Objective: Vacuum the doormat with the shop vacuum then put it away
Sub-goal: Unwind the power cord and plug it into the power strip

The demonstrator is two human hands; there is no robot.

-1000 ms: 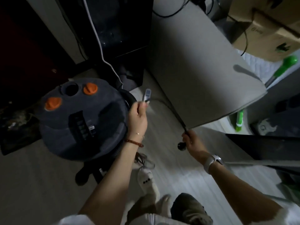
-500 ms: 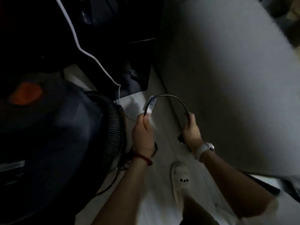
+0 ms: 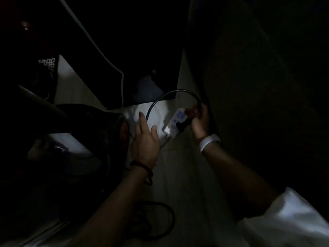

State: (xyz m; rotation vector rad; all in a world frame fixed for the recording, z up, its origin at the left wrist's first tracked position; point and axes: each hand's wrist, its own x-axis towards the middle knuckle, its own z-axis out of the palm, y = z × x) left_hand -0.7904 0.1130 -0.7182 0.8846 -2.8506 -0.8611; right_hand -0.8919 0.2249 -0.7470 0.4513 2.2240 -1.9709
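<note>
Two bare hands reach down over a pale floor (image 3: pixel 179 184) in very dim light. The right hand (image 3: pixel 200 123) has its fingers (image 3: pixel 191 111) curled round the black plug end of a black rubber power cord (image 3: pixel 170 93), at the far end of a white plastic power strip (image 3: pixel 175 122) that lies on the floor; a dark plug (image 3: pixel 180 126) sits in the strip just beside that hand. From the right hand the cord arches up and over to the left, then drops down past the left hand (image 3: pixel 146 139). The left hand is spread, its fingers straight and relaxed, the forefinger just beside the falling stretch of cord (whether it touches the cord cannot be told), and it holds nothing. A dark beaded bracelet (image 3: pixel 142 167) circles the left wrist and a white watch band (image 3: pixel 209 141) the right wrist; a white sleeve (image 3: pixel 288 220) shows at the near right.

The dark round shop vacuum (image 3: pixel 58 145) fills the near left, mostly lost in shadow, close beside the left forearm. More loops of black cord (image 3: pixel 160 220) lie on the floor near its base. A thin white cable (image 3: pixel 99 50) runs down from the far left towards the floor behind the strip. The doormat cannot be made out with any certainty in this darkness
</note>
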